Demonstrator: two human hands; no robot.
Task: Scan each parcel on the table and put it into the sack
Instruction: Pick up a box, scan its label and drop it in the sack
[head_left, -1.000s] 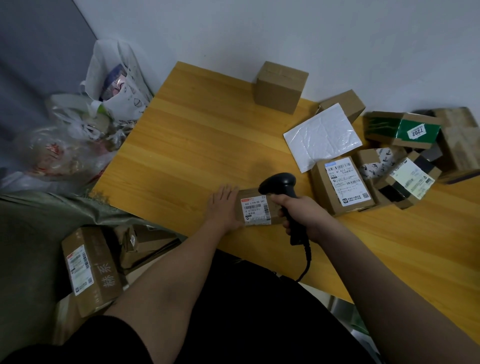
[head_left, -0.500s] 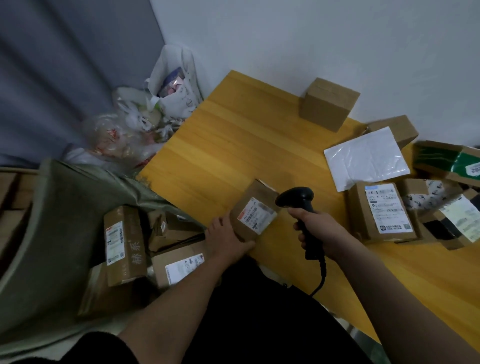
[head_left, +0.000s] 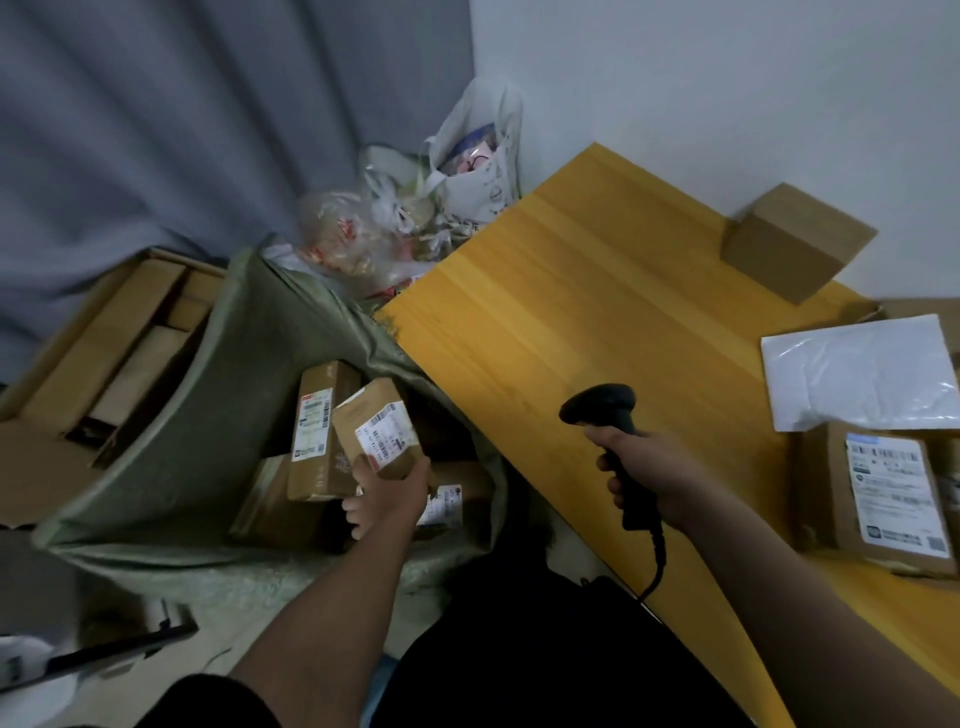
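My left hand (head_left: 387, 496) grips a small brown parcel (head_left: 376, 428) with a white barcode label, held over the open mouth of the grey-green sack (head_left: 208, 384) beside the table. Several labelled cardboard parcels lie inside the sack, one tall box (head_left: 319, 431) right behind the held parcel. My right hand (head_left: 647, 470) grips the black barcode scanner (head_left: 610, 415) above the wooden table (head_left: 597, 312), its head pointing left. On the table's right side lie a labelled brown box (head_left: 878, 493), a white padded mailer (head_left: 857, 374) and a plain box (head_left: 795, 241) by the wall.
Plastic bags (head_left: 415, 218) full of items crowd the corner between the sack and the table. Flat cardboard boxes (head_left: 98, 353) lie left of the sack against a grey curtain. A white wall runs behind the table. The scanner's cable (head_left: 657, 561) hangs over the table's near edge.
My left hand has carried the small parcel off the table's edge, leftward and down over the sack. The view has swung left with it. The scanner hand has stayed above the table.
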